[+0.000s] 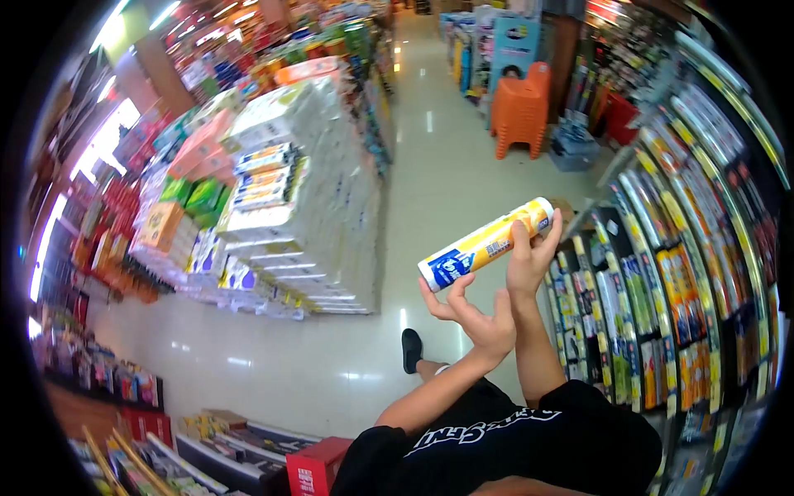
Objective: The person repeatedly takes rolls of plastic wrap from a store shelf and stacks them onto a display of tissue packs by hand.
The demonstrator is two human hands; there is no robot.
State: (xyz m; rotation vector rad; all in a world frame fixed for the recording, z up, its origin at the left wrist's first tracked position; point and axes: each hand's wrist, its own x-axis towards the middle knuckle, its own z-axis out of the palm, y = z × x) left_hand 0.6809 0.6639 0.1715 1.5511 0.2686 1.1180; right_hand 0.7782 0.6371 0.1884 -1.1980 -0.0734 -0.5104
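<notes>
A cylindrical roll pack, yellow and white with a blue end, is tilted in front of me, its right end higher. My right hand grips that upper end, thumb laid across the label and fingers wrapped behind. Under the lower, blue end is my left hand, palm up with fingers spread. Its fingertips are at the pack's lower edge, while the thumb stands apart from it. The label's small print is too blurred to read. Several similar yellow and blue packs lie on a stack of white wrapped bundles to the left.
A tall stack of white bundles borders the aisle on the left. Close on my right, a shelf rack holds many packaged goods. Orange stacked stools and grey plastic bins stand ahead. A red box is below.
</notes>
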